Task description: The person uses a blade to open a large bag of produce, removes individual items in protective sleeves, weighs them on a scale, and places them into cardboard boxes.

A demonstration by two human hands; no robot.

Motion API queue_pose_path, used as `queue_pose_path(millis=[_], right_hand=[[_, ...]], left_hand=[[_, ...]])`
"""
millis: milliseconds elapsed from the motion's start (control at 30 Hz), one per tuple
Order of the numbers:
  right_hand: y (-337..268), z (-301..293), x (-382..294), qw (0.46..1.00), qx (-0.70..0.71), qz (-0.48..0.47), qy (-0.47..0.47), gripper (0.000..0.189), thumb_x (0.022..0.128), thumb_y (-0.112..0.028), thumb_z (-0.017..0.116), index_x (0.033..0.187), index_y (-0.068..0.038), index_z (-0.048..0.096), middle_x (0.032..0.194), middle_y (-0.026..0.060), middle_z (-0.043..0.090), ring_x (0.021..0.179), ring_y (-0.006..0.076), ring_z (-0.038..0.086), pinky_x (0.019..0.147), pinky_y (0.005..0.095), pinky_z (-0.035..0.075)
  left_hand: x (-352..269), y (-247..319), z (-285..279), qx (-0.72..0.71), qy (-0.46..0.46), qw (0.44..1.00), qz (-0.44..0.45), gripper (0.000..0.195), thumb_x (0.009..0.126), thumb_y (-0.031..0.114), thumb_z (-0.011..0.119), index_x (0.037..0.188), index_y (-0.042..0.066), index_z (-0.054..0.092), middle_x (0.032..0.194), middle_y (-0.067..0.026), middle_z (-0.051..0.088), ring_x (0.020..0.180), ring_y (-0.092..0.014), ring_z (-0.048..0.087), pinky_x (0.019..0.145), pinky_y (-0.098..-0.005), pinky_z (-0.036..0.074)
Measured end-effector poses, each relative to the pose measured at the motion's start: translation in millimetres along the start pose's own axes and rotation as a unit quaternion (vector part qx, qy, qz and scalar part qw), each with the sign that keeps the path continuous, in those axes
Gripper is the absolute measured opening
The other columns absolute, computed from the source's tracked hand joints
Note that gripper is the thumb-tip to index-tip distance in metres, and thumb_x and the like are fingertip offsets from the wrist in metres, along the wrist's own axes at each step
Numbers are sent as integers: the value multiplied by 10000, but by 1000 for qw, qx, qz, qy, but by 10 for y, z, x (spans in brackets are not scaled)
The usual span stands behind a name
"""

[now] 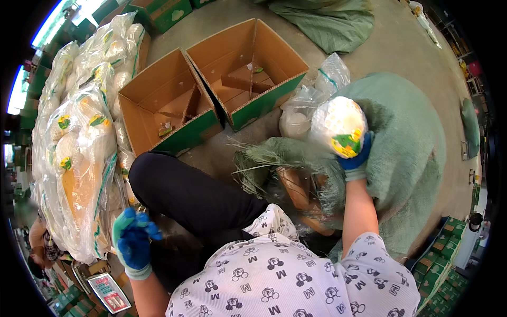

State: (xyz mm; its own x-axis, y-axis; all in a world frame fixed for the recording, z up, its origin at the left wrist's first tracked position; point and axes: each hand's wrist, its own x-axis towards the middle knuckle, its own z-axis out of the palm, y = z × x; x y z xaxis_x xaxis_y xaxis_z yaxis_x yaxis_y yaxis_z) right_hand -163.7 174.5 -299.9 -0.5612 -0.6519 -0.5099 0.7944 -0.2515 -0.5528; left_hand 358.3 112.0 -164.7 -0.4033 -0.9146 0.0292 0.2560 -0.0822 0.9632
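My right hand [358, 156], in a blue-coated glove, holds a white, round, foam-net-wrapped fruit [340, 125] with a green and yellow label. It is beside a large green woven sack [404, 130]. My left hand [135, 239], in a similar glove, is raised to the left of my leg with its fingers apart and slightly curled, holding nothing. Two open cardboard boxes [170, 138] [273, 95] stand in front of me, with cardboard dividers and small scraps inside. Nearer to me, an open woven sack [263, 158] with frayed edges shows brown, plastic-wrapped contents.
Clear plastic bags of net-wrapped fruit [85, 130] are stacked at the left. Smaller clear bags [299, 115] lie between boxes and sack. Another green sack [328, 23] lies on the floor beyond. A person [43, 241] is at the far left; green boxes [439, 253] stand lower right.
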Motion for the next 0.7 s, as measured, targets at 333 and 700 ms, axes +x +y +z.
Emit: queue_pose_path(millis=[333, 700], right_hand=[[139, -136, -1110, 893, -357, -171, -212, 957, 844, -728, 409, 1482, -40, 218, 1530, 168, 249, 1378, 338, 313, 1151, 471, 210], [307, 1826, 1275, 909, -227, -246, -249, 456, 972, -343, 376, 1090, 17, 631, 1096, 193, 650, 1077, 380, 584, 1001, 595, 369]], left_hand=[[879, -1626, 2202, -195, -216, 942, -167, 1053, 744, 464, 744, 1518, 104, 126, 1526, -94, 260, 1382, -234, 282, 1124, -404, 262], [525, -1410, 953, -570, -31, 795, -204, 987, 727, 766, 549, 1477, 180, 289, 1511, -144, 306, 1354, -386, 348, 1078, -574, 329]])
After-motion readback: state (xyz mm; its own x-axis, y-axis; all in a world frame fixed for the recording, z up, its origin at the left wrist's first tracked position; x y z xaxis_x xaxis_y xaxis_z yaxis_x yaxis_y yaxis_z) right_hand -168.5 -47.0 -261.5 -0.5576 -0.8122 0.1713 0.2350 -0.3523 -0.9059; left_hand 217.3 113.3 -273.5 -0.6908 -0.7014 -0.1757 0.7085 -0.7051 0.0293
